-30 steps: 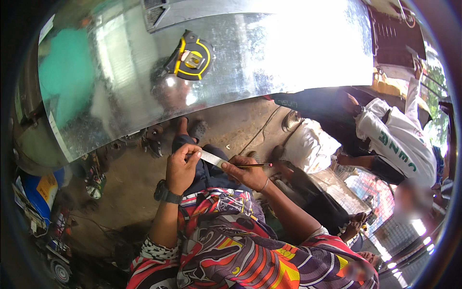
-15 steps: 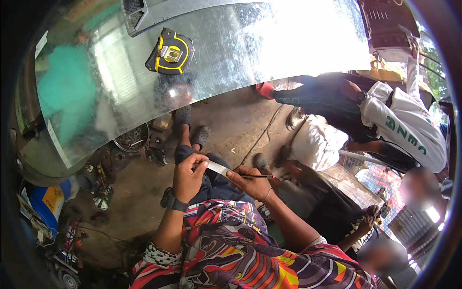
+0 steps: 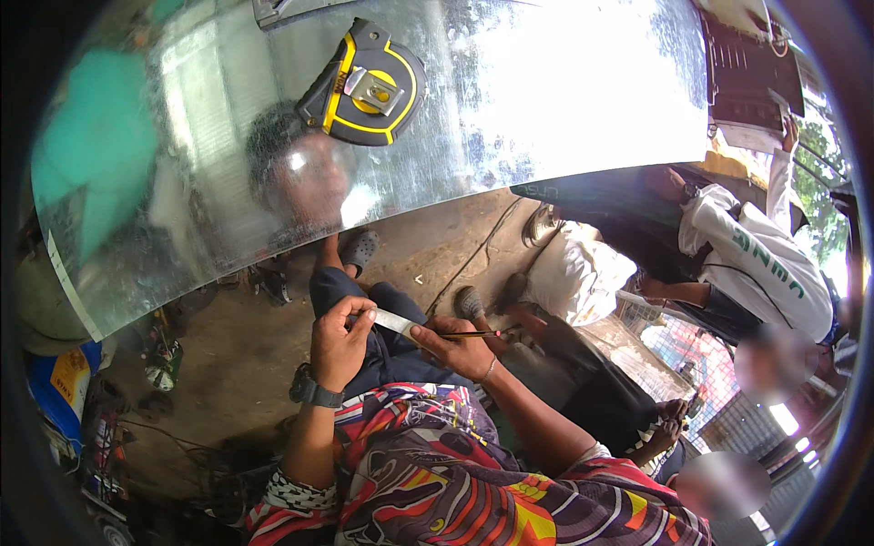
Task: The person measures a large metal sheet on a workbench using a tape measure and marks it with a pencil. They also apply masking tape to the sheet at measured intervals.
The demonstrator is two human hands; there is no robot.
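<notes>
Between my hands, in front of my body, runs a short, narrow pale strip point(image 3: 393, 322), perhaps paper; its exact kind is unclear. My left hand point(image 3: 340, 346) is closed, pinching its left end between thumb and fingers. At the other end my right hand point(image 3: 462, 349) grips the strip with the thumb on top. That same hand also holds a dark pencil point(image 3: 475, 334) with a reddish end, pointing right. Beyond the hands, a black and yellow tape measure point(image 3: 371, 89) lies on a shiny metal sheet point(image 3: 214, 214).
The sheet's near edge curves across in front of me. At right, a person in a white top point(image 3: 760, 241) leans by a brown metal box point(image 3: 751, 77), and another sits nearer. A white sack point(image 3: 583, 273) lies on the floor; tools and parts clutter the left.
The view has shifted, so the sheet and tape measure look larger and nearer. Both hands keep their hold on the strip, and the pencil stays in my right hand.
</notes>
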